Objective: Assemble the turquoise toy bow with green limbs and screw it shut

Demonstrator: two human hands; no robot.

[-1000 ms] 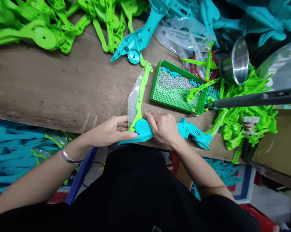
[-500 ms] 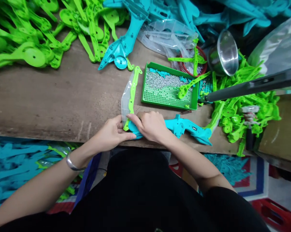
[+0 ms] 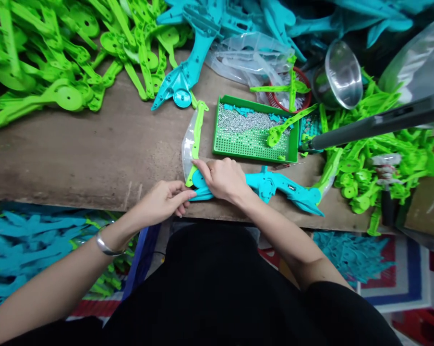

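A long blue plastic part (image 3: 267,185) lies along the front edge of the bench, shaped like a toy crossbow body. My right hand (image 3: 224,178) is wrapped over its left portion, hiding the piece beneath the palm. At its left tip, my left hand (image 3: 164,199) pinches the end between thumb and curled fingers. From that end a lime-green arm (image 3: 198,137) stands out away from me, with a clear plastic panel (image 3: 188,144) along its left side. A second green arm (image 3: 328,173) with a clear panel joins the right end of the blue part.
A green tray (image 3: 255,153) of small screws sits just beyond my hands, near a screwdriver (image 3: 289,165). Green parts (image 3: 69,96) pile at left, blue parts (image 3: 202,53) behind. A grey pole (image 3: 375,122) crosses from the right, below a metal bowl (image 3: 343,74).
My left hand has shifted from around the green arm's base to the blue part's left tip. My right hand stays on the blue part. The view has shifted slightly.
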